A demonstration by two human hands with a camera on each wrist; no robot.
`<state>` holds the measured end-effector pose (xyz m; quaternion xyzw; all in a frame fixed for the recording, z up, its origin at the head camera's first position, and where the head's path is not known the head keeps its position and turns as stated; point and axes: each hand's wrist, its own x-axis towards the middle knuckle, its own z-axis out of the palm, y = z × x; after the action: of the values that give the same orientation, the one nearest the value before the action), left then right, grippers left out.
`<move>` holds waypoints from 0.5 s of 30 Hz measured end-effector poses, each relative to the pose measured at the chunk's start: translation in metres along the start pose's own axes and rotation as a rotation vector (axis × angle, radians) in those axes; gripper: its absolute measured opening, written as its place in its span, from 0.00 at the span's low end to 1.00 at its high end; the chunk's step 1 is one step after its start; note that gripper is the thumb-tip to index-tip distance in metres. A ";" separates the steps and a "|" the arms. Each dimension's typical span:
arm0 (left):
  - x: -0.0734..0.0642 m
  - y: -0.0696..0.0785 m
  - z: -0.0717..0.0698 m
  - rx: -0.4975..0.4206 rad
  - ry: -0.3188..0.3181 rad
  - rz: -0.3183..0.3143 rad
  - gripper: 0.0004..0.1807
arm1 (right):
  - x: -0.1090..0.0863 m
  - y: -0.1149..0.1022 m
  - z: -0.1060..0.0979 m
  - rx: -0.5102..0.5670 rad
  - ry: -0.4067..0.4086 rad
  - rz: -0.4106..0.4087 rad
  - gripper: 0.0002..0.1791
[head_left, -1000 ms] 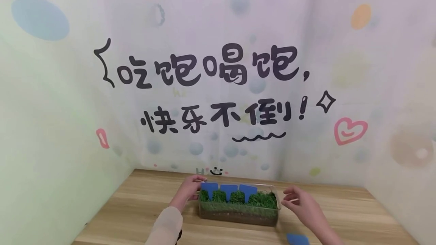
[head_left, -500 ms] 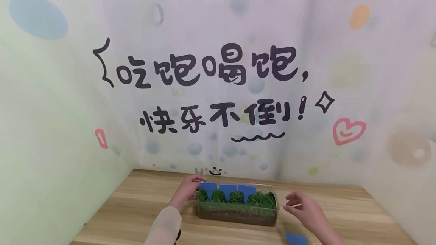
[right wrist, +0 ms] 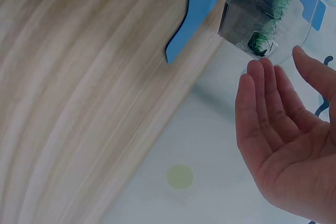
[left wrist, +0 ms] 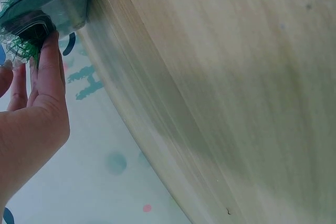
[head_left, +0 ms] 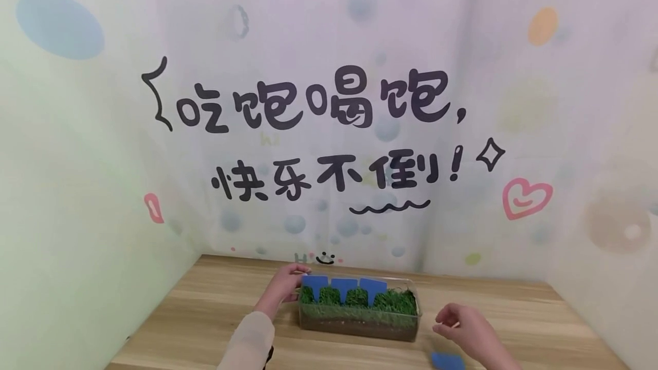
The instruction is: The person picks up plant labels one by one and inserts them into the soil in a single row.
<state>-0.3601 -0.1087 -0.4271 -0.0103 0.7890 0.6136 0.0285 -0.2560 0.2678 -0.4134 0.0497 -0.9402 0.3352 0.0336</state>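
A clear plastic box (head_left: 360, 324) of brown soil and green grass (head_left: 398, 301) stands on the wooden table. Three blue T-shaped plant labels (head_left: 344, 285) stick up from the grass in a row, left of its right-hand stretch. My left hand (head_left: 285, 285) is at the box's left end; in the left wrist view its nearly straight fingers (left wrist: 50, 72) touch that end. Off the right end, apart from the box, my right hand (head_left: 465, 327) hovers with loosely bent fingers and holds nothing. Below it another blue plant label (head_left: 447, 360) lies flat, partly cut off in the head view.
The wooden table (head_left: 205, 313) runs back to a pale printed backdrop (head_left: 329, 33) with large black Chinese characters. Pale side walls (head_left: 67, 187) enclose the table at left and right.
My right hand has drawn away from the box's right end, moving right and slightly toward me. The left hand, the box and the labels have stayed put.
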 end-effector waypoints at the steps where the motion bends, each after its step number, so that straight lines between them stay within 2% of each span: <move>1: 0.000 0.000 0.000 0.000 0.001 0.000 0.15 | -0.001 0.002 0.000 -0.001 -0.029 -0.008 0.08; 7: 0.000 0.000 0.000 -0.004 0.003 -0.006 0.16 | -0.008 0.013 0.002 -0.050 -0.154 -0.040 0.10; 10: 0.000 0.000 0.000 -0.008 0.001 -0.010 0.16 | -0.012 0.013 0.006 -0.079 -0.193 0.075 0.12; 12: 0.000 0.000 0.000 -0.010 0.001 -0.011 0.16 | -0.016 0.012 0.009 -0.084 -0.213 0.184 0.13; 15: 0.001 0.000 -0.001 -0.015 0.000 -0.012 0.15 | -0.019 0.012 0.013 -0.200 -0.211 0.267 0.15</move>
<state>-0.3606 -0.1092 -0.4267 -0.0154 0.7844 0.6192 0.0320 -0.2386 0.2699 -0.4326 -0.0441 -0.9654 0.2344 -0.1053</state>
